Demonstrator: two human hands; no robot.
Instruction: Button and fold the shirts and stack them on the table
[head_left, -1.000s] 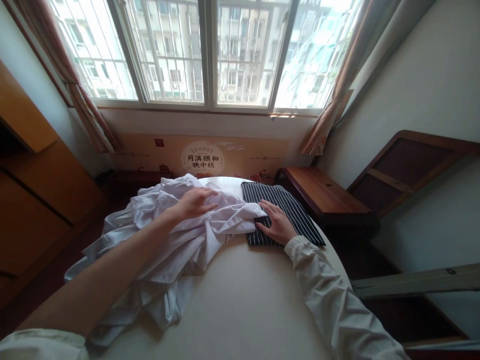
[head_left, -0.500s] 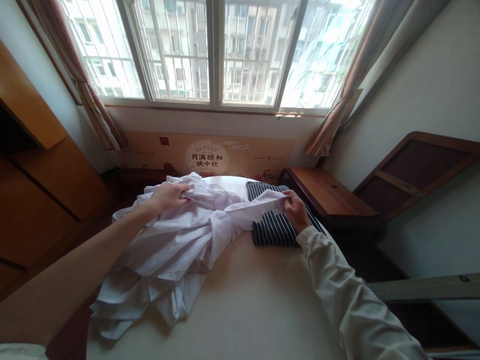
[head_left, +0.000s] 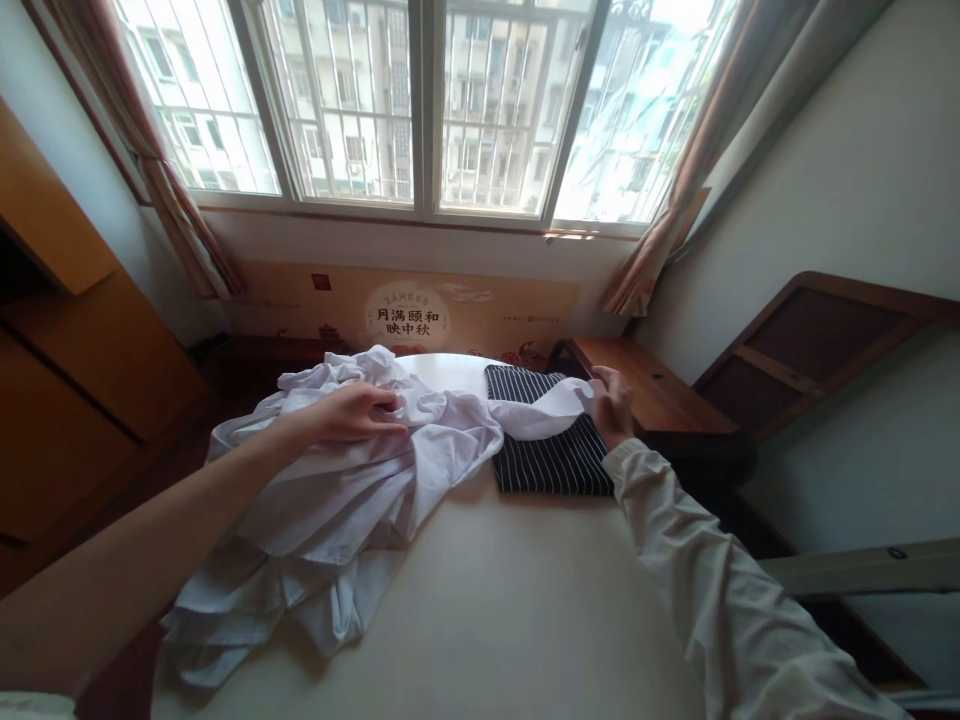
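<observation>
The crumpled white cloth garment [head_left: 337, 500] lies on the left part of the round cream counter [head_left: 495, 600], partly over its edge. The left hand [head_left: 352, 412] rests on it, fingers curled into the folds. The right hand [head_left: 611, 400] pinches one end of it, stretched above the folded black cloth with white stripes [head_left: 551, 460].

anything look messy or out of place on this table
The white garment lies crumpled in a heap, part of it hanging over the table's left edge. The right hand holds one end of it stretched across the neatly folded striped cloth.
</observation>
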